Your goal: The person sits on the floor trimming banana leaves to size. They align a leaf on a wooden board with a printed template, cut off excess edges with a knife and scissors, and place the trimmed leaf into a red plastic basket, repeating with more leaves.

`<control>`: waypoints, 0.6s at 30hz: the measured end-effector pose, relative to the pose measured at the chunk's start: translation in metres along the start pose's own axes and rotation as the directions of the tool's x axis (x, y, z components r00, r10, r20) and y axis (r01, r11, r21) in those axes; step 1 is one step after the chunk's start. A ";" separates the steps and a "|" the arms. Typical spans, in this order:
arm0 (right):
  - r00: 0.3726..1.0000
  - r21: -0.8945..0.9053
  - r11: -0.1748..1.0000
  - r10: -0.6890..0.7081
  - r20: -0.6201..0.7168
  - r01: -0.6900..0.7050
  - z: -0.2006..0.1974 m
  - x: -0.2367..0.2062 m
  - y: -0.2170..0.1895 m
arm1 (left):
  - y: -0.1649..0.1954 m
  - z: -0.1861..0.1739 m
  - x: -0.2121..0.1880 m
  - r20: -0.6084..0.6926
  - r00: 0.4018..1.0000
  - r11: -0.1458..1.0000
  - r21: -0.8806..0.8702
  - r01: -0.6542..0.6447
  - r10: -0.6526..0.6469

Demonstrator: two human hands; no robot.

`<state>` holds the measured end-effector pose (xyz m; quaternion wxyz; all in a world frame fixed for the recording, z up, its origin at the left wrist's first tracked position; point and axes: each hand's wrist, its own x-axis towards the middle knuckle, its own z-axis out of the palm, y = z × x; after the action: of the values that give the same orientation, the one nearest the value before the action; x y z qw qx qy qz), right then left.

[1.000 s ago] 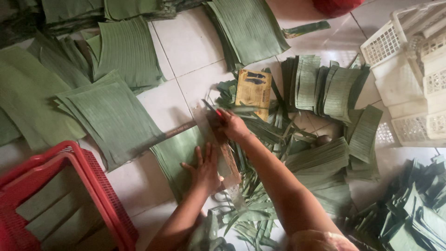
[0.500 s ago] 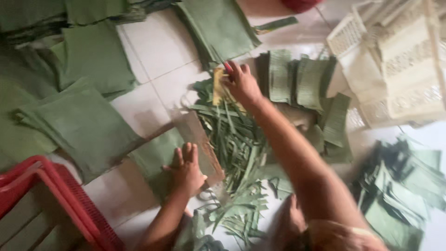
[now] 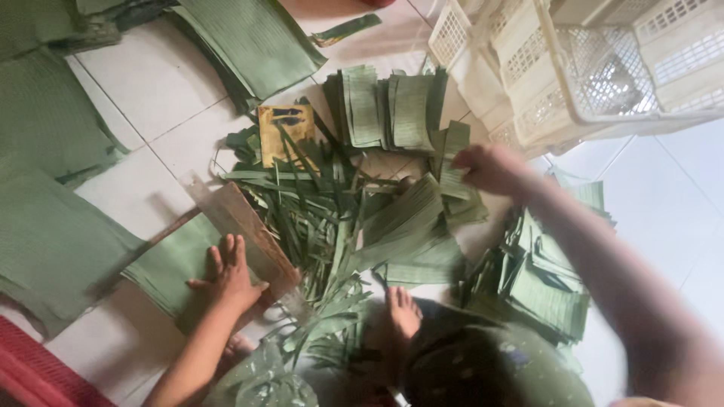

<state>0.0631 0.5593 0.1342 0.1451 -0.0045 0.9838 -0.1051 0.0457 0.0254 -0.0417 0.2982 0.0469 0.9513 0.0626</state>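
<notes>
My left hand [image 3: 228, 275] lies flat, fingers spread, on a cut green leaf sheet [image 3: 170, 264] next to a brown wooden board [image 3: 245, 230] on the white tiled floor. My right hand [image 3: 490, 167] reaches out to the right over a pile of folded green leaf pieces [image 3: 445, 188]; it is blurred, and I cannot tell whether it grips one. Between the hands lies a heap of narrow leaf trimmings [image 3: 317, 226]. A row of upright leaf pieces [image 3: 385, 109] stands behind the heap.
White plastic lattice baskets [image 3: 603, 68] stand at the upper right. Large leaf sheets [image 3: 253, 41] and more leaf stacks [image 3: 45, 249] cover the floor at top and left. A red basket corner [image 3: 38, 369] shows bottom left. A yellow flat object [image 3: 285, 132] lies among trimmings. Another leaf stack [image 3: 543, 279] sits right of my bare foot [image 3: 403, 309].
My right hand has swung from the middle of the trimmings heap over to the folded pieces at the right. The view has shifted right. My left hand stays on the leaf sheet.
</notes>
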 end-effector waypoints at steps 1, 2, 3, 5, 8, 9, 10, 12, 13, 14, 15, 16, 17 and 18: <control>0.996 0.065 0.994 0.090 -0.016 -0.089 0.032 0.009 0.010 | 0.000 0.001 0.001 0.014 1.000 1.000 0.012 0.016 -0.016; 0.984 0.131 0.977 0.176 -0.028 -0.171 0.061 0.023 0.016 | 0.001 0.000 0.003 0.025 0.999 0.999 0.023 0.035 -0.036; 0.987 0.324 0.945 0.100 -0.129 -0.053 0.091 0.042 0.014 | 0.002 0.000 0.004 0.025 0.999 0.999 0.028 0.037 -0.038; 0.969 0.377 0.926 0.125 -0.213 -0.037 0.131 0.054 0.015 | 0.003 -0.002 0.005 0.027 0.998 0.998 0.042 0.047 -0.048; 0.934 0.116 0.926 0.357 0.035 -0.358 0.153 0.062 0.001 | 0.002 -0.004 0.006 0.030 0.998 0.997 0.058 0.044 -0.046; 0.883 0.036 0.889 0.448 0.144 -0.457 0.156 0.063 0.000 | 0.000 -0.004 0.007 0.026 0.999 0.997 0.071 0.035 -0.036; 0.882 0.032 0.885 0.458 0.107 -0.464 0.154 0.063 -0.003 | 0.000 -0.003 0.007 0.023 0.999 0.997 0.076 0.028 -0.030; 0.885 -0.001 0.886 0.464 0.042 -0.464 0.148 0.065 -0.009 | -0.001 0.001 0.008 0.025 0.999 0.997 0.071 0.027 -0.029; 0.886 0.030 0.886 0.463 0.018 -0.463 0.147 0.067 -0.013 | -0.002 0.004 0.009 0.030 0.999 0.997 0.072 0.027 -0.029; 0.888 0.063 0.887 0.459 -0.012 -0.458 0.146 0.072 -0.015 | -0.003 0.005 0.012 0.027 0.999 0.997 0.073 0.027 -0.029; 0.890 0.097 0.889 0.453 -0.046 -0.448 0.146 0.078 -0.017 | -0.004 0.005 0.015 0.025 0.999 0.999 0.046 0.021 -0.022; 0.892 0.080 0.890 0.452 -0.030 -0.449 0.149 0.084 -0.019 | -0.005 0.006 0.016 0.023 1.000 1.000 0.022 0.015 -0.015; 0.893 0.066 0.891 0.451 -0.002 -0.450 0.152 0.090 -0.019 | -0.008 0.005 0.017 0.020 1.000 1.000 -0.001 0.008 -0.008; 0.895 0.046 0.894 0.445 0.019 -0.446 0.156 0.094 -0.018 | -0.010 0.004 0.018 0.009 1.000 0.999 -0.045 -0.010 0.011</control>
<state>0.0172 0.5055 -0.0352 0.1694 0.2239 0.9552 -0.0935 0.0328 0.0177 -0.0561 0.3035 0.0455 0.9479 0.0855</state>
